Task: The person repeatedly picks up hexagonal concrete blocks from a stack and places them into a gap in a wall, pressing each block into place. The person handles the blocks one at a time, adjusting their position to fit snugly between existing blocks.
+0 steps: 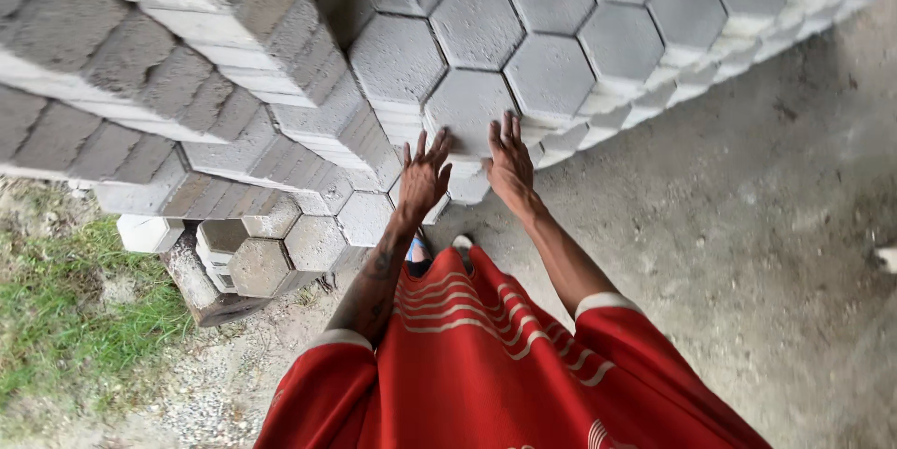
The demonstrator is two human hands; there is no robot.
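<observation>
Both hands, left hand (423,178) and right hand (509,161), lie flat with fingers spread on the grey hexagon block (467,108) mid-frame, gripping nothing.

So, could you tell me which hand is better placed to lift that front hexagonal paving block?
Probably the right hand: its fingers already lie on the block, while the left hand sits lower, against the stack's side.

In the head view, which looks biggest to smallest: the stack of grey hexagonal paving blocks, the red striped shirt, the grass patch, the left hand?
1. Stack of grey hexagonal paving blocks
2. Red striped shirt, enlarged by nearness to the camera
3. Grass patch
4. Left hand
</observation>
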